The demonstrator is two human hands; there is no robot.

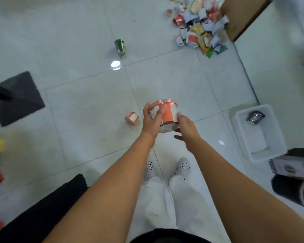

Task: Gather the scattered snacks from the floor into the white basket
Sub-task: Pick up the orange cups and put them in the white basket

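1. Head view, hands: the left hand (153,118) grips the orange tub (167,111), fingers curled round its side. The right hand (185,132) steadies its far side and base with loosely extended fingers. The tub is held above the floor, well apart from the white basket (242,137).
2. Head view, done: only one dark cup (255,116) lies in the basket.
3. Head view, left: a small orange cup (132,118), a green cup (120,46) and a large heap of packets (200,27) remain on the floor, so the task looks barely begun.
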